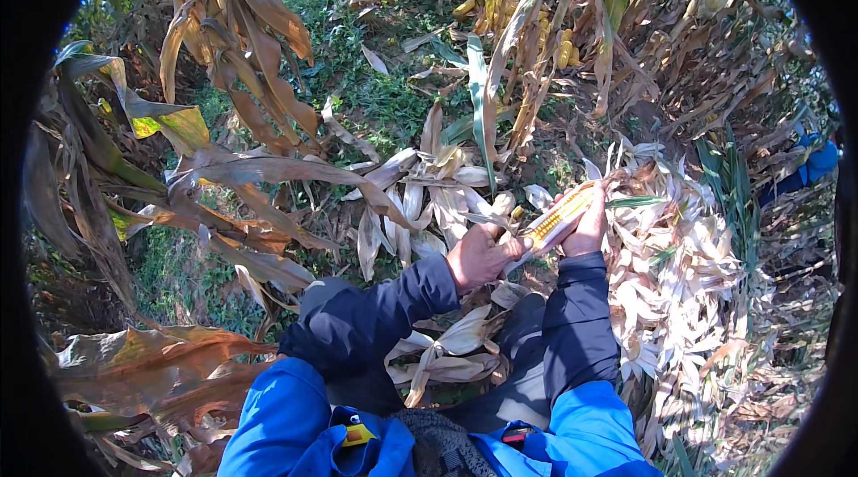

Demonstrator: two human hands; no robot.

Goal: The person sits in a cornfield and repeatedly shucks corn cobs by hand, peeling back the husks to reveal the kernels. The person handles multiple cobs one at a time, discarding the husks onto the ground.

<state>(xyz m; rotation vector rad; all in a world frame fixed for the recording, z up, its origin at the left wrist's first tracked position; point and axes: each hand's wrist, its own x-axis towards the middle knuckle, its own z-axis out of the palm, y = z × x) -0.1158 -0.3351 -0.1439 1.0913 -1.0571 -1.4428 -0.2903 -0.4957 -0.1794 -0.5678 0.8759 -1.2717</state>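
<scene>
A yellow corn cob (554,218) lies slantwise between my two hands, its kernels bare along the upper side and pale husk still round its lower side. My right hand (586,223) wraps the cob's far, upper end from the right. At the near, lower end, my left hand (484,254) grips the husk and the cob's base with the thumb on top. Some fingers of both hands are hidden behind the cob and husk. Just beyond my left hand lie loose dry husks (449,199), and more husks (462,349) lie on the ground between my legs.
A large heap of pale husks (677,262) spreads to my right. Several bare cobs (567,51) lie farther off behind standing dry stalks (529,74). Brown corn leaves (255,175) crowd the left side. At the far right, a person in blue (814,158) is partly in view.
</scene>
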